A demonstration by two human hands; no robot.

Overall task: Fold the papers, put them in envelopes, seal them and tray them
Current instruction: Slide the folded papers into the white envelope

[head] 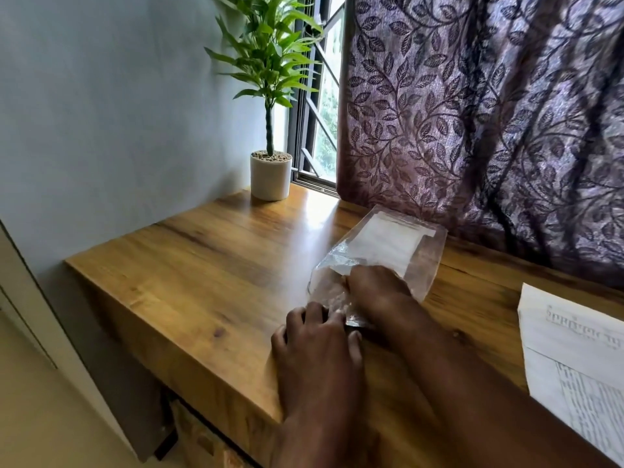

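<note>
Table: a wooden table [209, 265] with a glossy top runs along the wall up to the window
Clear envelope: a see-through plastic envelope [429, 261] lies flat on the table near the curtain, its long side pointing away from the person and its near end crumpled under the hands
Folded paper: a white folded paper [385, 239] sits inside the envelope and fills its far half, so the clear plastic shows around it
Left hand: the left hand [317, 336] is at the near end of the envelope, its fingers bent and their tips gripping the crinkled plastic edge against the table
Right hand: the right hand [374, 292] lies over the middle of the envelope with its back up, reaching toward the near edge of the folded paper; its fingers are hidden by the hand itself and the shiny plastic, so I cannot tell whether they grasp anything or lie released
Printed sheets: a few white sheets with printed text [574, 349] lie on the table at the right, well apart from the envelope and partly cut off by the picture's edge
Potted plant: a green plant in a white pot [270, 179] stands at the far corner of the table, beside the window
Curtain: a purple curtain with a leaf pattern [489, 130] hangs behind the table, its hem just beyond the envelope's far end
Window: a dark-framed window [317, 106] shows between the plant and the curtain
</note>
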